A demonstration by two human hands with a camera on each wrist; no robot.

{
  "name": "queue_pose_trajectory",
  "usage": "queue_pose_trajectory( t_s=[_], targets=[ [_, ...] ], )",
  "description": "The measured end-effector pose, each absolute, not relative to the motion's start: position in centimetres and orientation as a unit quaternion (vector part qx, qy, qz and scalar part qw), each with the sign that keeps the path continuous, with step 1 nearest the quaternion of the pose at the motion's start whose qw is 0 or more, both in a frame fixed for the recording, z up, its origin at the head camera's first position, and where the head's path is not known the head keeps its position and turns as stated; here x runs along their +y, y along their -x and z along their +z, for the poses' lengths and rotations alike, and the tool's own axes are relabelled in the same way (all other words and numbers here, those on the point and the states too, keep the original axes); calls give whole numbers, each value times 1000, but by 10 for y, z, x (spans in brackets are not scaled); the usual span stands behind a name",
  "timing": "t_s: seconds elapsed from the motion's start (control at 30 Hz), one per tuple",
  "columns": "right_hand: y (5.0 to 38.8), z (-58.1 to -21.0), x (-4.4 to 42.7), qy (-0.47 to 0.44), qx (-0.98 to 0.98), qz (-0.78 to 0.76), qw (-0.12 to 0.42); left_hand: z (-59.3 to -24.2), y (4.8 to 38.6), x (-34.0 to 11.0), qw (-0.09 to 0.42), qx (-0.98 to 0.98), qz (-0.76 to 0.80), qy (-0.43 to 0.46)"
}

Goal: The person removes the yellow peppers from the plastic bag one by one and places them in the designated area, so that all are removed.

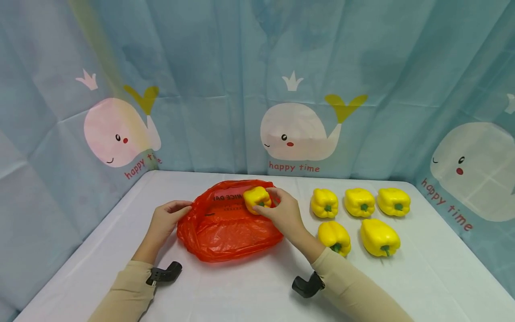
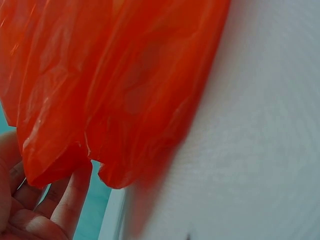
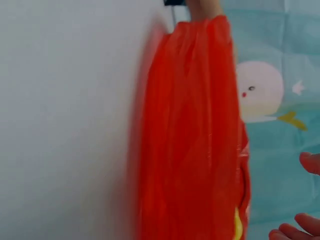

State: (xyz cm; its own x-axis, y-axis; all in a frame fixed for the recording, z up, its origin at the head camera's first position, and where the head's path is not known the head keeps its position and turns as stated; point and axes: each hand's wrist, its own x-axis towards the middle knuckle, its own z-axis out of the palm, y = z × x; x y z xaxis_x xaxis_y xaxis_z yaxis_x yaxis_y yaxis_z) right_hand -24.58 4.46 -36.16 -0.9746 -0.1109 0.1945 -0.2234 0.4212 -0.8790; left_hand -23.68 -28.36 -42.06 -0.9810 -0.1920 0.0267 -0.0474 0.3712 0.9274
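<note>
A red plastic bag (image 1: pixel 237 228) lies with its mouth spread wide on the table, printed lettering showing inside. At its left rim my left hand (image 1: pixel 166 219) pinches the plastic; in the left wrist view the bag (image 2: pixel 130 90) partly covers those fingers. A yellow bell pepper (image 1: pixel 256 199) is at the bag's right inner side. My right hand (image 1: pixel 284 212) is beside this pepper, thumb and fingers spread apart. In the right wrist view the fingers (image 3: pixel 302 227) stand off from the bag (image 3: pixel 190 130), and only a sliver of the pepper (image 3: pixel 238 225) shows.
Several more yellow bell peppers (image 1: pixel 359 202) sit in two rows on the right of the white table (image 1: pixel 241 290). A blue curtain (image 1: pixel 225 89) with whale prints hangs behind the table. Both wrists wear black camera mounts (image 1: pixel 307 285).
</note>
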Motion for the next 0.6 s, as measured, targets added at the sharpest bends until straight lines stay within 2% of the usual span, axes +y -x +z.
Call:
queue_pose_trajectory(
  t_s=[0.6],
  targets=[
    [274, -377, 22, -73, -868, 484, 77, -422, 238, -284, 65, -826, -555, -75]
  ],
)
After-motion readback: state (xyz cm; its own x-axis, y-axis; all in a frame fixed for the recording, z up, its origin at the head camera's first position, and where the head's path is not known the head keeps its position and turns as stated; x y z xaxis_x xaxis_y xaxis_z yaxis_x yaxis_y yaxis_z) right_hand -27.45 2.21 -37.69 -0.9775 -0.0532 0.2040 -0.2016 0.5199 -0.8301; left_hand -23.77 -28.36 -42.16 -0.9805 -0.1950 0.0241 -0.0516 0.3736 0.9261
